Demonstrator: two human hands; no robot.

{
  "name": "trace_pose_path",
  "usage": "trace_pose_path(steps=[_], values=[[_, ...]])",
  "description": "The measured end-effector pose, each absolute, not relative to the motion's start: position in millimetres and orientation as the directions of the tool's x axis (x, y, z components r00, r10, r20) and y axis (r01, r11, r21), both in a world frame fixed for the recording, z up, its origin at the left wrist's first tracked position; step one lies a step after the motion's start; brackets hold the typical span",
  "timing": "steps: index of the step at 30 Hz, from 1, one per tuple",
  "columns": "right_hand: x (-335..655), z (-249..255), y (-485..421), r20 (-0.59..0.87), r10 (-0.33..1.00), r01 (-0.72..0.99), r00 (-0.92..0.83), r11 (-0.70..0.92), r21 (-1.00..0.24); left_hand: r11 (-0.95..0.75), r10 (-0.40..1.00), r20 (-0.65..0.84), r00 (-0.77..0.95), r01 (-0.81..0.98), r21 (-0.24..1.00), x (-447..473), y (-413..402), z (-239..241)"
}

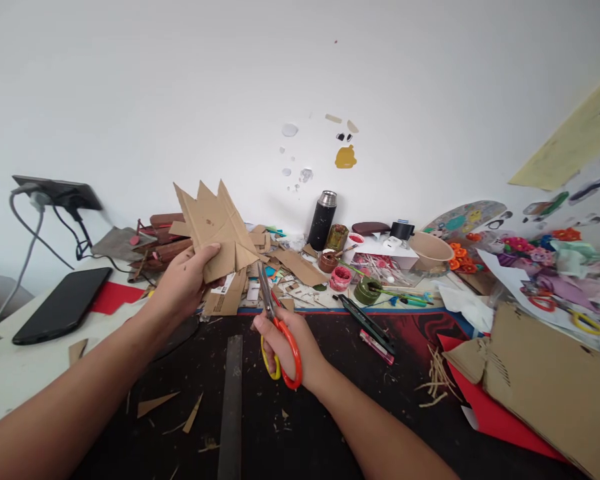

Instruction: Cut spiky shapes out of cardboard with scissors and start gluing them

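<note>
My left hand (187, 277) grips a piece of brown cardboard (213, 223) by its lower left part, thumb on the near face. Pointed teeth run along the cardboard's top edge, and a slit shows near its lower right side. In my right hand (295, 340) is a pair of scissors (267, 297) with one red and one yellow handle loop. Its blades point up, with the tips close to the cardboard's lower right corner. Whether they touch it I cannot tell. Below, a dark metal ruler (231, 400) and small cardboard offcuts (157, 404) lie on the black mat (290, 440).
Behind my hands stand a black thermos (323, 220) and small paint pots (341, 278). A box cutter (365, 322) lies on the mat's right half. A phone (63, 305) rests at left, and a large cardboard sheet (550, 380) on red paper at right.
</note>
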State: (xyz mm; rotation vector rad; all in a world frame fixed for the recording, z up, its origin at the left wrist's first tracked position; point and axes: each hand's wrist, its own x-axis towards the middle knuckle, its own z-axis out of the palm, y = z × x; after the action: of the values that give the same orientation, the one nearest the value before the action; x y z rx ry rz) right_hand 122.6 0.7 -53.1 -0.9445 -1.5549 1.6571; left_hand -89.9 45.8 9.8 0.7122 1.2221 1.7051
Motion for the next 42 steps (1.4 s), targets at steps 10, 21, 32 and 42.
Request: trace_pose_path(steps=[10,21,32,42], values=[[120.1,-41.3,0.0,-0.080,0.908,-0.139,-0.412,-0.150,-0.979,-0.054,0.966,-0.079,-0.245,-0.495,0.867,-80.3,39.7,10.5],[127.2,-37.8,13.8,-0.002,0.962,-0.307,-0.273,-0.089,-0.948,0.201,0.979,-0.192,0.063,-0.390,0.899,-44.1,13.4,3.8],[130.5,-26.8,5.9,-0.008,0.944,-0.274,-0.330,-0.104,-0.956,0.230,0.953,-0.291,-0.078,-0.437,0.870,-47.4,14.4,4.5],[130.8,-29.5,8.8,-0.008,0.953,-0.256,-0.301,-0.089,-0.963,0.145,0.966,-0.233,-0.108,-0.519,0.842,-35.3,11.3,3.6]])
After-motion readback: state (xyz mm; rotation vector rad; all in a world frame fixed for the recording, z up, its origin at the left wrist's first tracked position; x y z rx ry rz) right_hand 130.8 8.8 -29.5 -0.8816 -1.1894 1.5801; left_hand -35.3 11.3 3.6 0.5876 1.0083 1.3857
